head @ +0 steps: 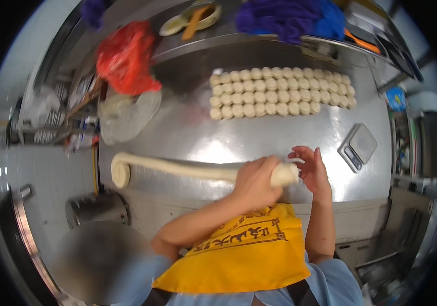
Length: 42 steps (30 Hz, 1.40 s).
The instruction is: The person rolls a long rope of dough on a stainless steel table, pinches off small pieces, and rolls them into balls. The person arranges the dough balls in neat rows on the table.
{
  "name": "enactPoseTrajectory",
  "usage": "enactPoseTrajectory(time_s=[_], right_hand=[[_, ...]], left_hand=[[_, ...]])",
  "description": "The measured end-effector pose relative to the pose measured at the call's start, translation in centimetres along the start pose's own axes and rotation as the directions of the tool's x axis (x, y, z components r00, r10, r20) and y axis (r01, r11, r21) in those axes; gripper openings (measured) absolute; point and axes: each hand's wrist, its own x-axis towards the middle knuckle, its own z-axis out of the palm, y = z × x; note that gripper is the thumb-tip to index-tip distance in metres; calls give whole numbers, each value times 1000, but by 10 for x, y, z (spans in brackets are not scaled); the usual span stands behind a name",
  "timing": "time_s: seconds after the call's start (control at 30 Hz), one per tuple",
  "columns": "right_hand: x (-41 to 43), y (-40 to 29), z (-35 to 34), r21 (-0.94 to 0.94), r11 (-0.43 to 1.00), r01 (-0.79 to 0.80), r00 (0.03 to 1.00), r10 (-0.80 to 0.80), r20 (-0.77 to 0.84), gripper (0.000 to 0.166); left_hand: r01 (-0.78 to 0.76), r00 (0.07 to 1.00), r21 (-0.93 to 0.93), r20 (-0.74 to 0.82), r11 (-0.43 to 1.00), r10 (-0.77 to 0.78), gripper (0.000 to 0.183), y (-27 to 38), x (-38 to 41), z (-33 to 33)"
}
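Observation:
A long rope of pale dough [188, 169] stretches across the steel worktable [180, 132] before me. Its left end lies curled in a coil on the tabletop. Near the thicker right end, my left hand [256, 181] is wrapped around the rope, with a blunt stub showing past the fingers. My right hand [312, 172] is just to the right of that stub, fingers apart and holding nothing; whether a fingertip touches the dough cannot be told. Several rows of small round dough pieces [276, 91] sit close together toward the back of the table.
A digital scale [360, 147] stands on the right. At the left are a red plastic bag [126, 57] and a clear plastic sheet [128, 116]. A raised shelf [203, 44] at the back bears purple cloths [279, 17] and a bowl [211, 17].

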Motion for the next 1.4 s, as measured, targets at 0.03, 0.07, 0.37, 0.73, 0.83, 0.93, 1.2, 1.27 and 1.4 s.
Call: enactPoseTrajectory(time_s=[0.03,0.07,0.37,0.73,0.83,0.93,1.2,1.27,1.4], right_hand=[[1,7,8,-37,999,-31,997,34,76,71],[5,15,16,-42,995,-95,986,100,130,63],[50,102,21,-657,731,-186,949,-39,-312,46],[43,111,37,-714,666,-216,931,-79,-355,46],[50,114,33,-131,902,-412,790,282,-545,54],[51,124,44,-44,936,-348,730,241,-639,48],[45,140,14,10,962,-273,827,240,-508,45],[44,142,22,55,967,-248,851,245,-464,41],[45,149,43,101,995,-11,764,73,-640,35]], left_hand=[[101,994,51,38,994,-103,41,-39,9,27],[158,981,21,111,987,-159,46,-93,13,54],[494,532,-464,-508,735,-678,71,-206,-75,-40],[-311,-191,-927,-155,209,-969,64,-523,-260,-258],[-543,-275,-803,-107,246,-955,67,-564,-256,-268],[-605,-305,-760,-55,238,-951,78,-585,-260,-272],[-455,-586,-801,-59,389,-808,90,-503,-211,-298],[-678,-341,-626,-197,386,-919,85,-524,-221,-296],[-796,-61,-561,-299,227,-952,72,-568,-243,-296]])
